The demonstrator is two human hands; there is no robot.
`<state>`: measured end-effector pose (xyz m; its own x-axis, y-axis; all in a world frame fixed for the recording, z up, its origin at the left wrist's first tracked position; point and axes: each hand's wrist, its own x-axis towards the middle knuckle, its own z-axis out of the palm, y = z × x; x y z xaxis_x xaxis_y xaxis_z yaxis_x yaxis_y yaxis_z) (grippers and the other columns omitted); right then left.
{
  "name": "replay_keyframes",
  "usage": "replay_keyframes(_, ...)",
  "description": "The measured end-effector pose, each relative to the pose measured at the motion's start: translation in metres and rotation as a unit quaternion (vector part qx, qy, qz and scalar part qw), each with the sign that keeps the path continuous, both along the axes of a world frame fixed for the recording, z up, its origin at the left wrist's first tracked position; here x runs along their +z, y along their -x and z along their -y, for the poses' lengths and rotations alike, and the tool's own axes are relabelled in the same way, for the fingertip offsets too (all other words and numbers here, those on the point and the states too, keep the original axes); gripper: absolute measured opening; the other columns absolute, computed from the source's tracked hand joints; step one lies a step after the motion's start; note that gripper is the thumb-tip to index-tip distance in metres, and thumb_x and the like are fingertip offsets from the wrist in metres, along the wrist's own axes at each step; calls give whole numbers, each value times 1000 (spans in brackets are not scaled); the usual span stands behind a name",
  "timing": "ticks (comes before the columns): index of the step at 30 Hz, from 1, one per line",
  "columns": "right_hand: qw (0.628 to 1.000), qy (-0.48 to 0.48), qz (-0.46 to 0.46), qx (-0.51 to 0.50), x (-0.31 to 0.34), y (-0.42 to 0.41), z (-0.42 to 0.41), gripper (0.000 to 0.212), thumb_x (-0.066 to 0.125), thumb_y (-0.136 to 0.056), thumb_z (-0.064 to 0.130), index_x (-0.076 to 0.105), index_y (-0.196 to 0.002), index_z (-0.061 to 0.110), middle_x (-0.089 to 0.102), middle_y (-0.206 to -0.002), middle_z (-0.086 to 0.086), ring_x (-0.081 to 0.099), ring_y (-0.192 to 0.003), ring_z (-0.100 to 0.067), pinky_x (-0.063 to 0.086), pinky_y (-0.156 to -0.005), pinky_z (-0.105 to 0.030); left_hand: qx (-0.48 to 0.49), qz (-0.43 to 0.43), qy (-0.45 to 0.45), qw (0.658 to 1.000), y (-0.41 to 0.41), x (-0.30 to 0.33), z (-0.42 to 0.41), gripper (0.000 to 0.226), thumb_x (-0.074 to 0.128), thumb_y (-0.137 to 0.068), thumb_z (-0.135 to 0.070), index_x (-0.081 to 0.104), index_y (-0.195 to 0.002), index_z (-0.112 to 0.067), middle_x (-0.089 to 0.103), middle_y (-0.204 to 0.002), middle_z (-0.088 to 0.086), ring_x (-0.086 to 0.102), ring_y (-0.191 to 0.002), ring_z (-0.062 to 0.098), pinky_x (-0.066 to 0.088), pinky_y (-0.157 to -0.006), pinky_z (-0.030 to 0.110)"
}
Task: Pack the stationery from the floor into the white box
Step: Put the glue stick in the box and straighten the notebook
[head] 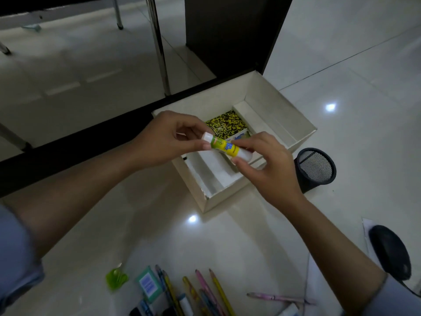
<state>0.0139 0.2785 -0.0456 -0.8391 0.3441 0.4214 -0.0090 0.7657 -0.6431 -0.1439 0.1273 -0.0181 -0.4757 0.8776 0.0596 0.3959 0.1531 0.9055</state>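
A glue stick (224,147) with a yellow and green label is held level above the white box (268,106). My left hand (168,137) pinches its white cap end. My right hand (266,165) pinches the other end. Inside the box lie a yellow-and-black speckled notebook (226,123) and white dividers. On the floor near me lie several coloured pencils (205,293), a pink pen (280,297), a teal eraser (149,285) and a green sharpener (116,278).
A black mesh pen cup (315,168) lies on its side right of the box. A dark round object (389,252) sits on white paper at the right edge. A black desk base and metal legs (160,46) stand behind the box.
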Motion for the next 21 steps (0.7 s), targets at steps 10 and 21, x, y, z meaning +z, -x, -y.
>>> replay_keyframes(10,949,-67,177,-254,-14,21,-115,44,56,-90,31,49,-130,14,44,-131,-12,39,-122,-30,34,-99,-44,31,-21,55,998,45,-17,-50,25,71,-78,-10,69,-102,-16,71,-91,4,65,-83,6,50,-79,18)
replay_keyframes(21,934,-3,252,-253,-28,33,-145,44,50,-93,28,40,-135,16,62,-111,-15,52,-104,-34,29,-71,-27,31,-14,158,987,53,-88,-161,32,73,-78,-12,67,-109,-4,65,-92,4,57,-80,8,44,-71,12)
